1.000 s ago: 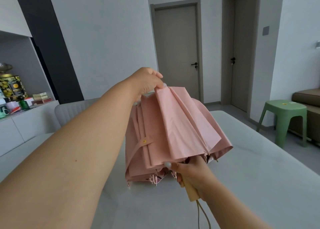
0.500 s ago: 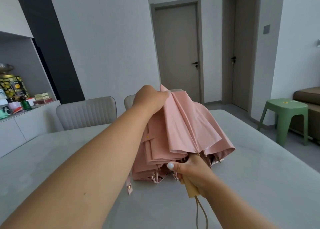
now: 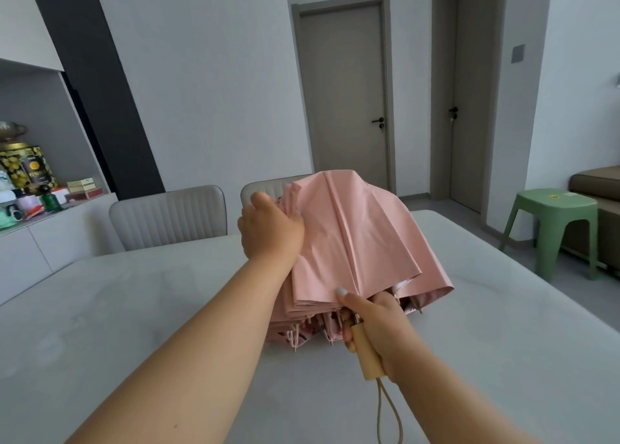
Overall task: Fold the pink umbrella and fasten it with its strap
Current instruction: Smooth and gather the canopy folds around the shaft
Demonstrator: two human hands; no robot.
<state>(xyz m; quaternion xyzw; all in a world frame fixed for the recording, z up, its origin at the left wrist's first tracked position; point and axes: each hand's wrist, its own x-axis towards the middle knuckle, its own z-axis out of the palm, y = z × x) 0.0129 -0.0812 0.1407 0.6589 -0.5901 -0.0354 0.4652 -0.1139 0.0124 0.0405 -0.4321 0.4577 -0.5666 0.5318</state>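
Head view showed the pink umbrella [image 3: 355, 242] above the table's [image 3: 134, 309] far edge, right hand [image 3: 372, 319] gripping its wooden handle [image 3: 367, 354], left hand [image 3: 270, 230] pressing the loose pleats, fingers hidden. Unsmoothed folds could spring apart, leaving the strap unable to close.

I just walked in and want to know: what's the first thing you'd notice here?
The pink umbrella, half folded, held over the grey table in the middle. The right hand grips its wooden handle, and the left hand gathers the folds on its left side. A green stool stands at the right.
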